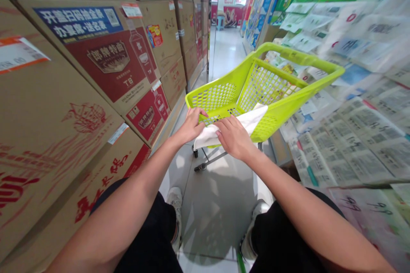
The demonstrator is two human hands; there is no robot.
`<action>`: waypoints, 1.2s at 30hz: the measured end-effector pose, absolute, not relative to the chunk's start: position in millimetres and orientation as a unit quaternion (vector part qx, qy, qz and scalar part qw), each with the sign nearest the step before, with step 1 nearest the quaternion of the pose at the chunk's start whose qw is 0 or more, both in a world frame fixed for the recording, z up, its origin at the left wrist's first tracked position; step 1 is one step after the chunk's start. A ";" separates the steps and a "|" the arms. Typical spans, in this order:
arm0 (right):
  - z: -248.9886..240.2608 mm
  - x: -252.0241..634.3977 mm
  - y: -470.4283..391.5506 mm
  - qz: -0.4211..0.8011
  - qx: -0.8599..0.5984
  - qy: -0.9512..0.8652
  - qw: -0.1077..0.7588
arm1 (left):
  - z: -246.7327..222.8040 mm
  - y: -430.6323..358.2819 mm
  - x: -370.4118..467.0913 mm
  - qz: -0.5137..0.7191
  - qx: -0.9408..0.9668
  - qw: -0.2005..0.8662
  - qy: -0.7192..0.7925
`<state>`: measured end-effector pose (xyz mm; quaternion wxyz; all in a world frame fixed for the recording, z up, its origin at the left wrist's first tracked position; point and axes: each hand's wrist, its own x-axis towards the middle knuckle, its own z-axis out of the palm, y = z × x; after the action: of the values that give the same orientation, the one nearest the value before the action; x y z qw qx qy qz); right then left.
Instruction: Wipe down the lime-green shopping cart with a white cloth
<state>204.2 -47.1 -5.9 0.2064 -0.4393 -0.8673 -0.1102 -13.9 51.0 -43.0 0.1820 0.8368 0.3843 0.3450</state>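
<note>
In front of me stands a lime-green plastic shopping cart, its slotted basket tilted in view. A white cloth is draped along the basket's near rim and hangs partly over the outside. My left hand grips the rim at the near left corner, its thumb beside the cloth's left end. Over the middle of the cloth, my right hand is closed with fingers bent across the rim, pressing the cloth against it. The undersides of both hands are hidden.
Stacked cardboard boxes line the left side closely. Packaged tissue goods crowd the right side, near the cart handle. A tiled aisle floor lies between my shoes. Farther off, a person sits near a blue stool.
</note>
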 end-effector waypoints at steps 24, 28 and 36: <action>12.1 262.6 -23.4 -0.097 -0.497 -0.837 0.209 | -26.8 89.1 -59.7 0.293 0.857 0.211 0.368; 21.3 290.2 -20.5 -0.167 -0.525 -0.790 0.268 | -18.0 74.5 -58.9 0.337 0.842 0.156 0.392; 25.5 345.6 -19.4 -0.223 -0.619 -0.706 0.261 | -6.3 26.5 -22.1 0.304 0.884 0.133 0.328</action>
<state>345.6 -19.4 25.5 0.2607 -0.6192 -0.7063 -0.2232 -22.1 26.5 -6.3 0.1328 0.8845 0.3277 0.3044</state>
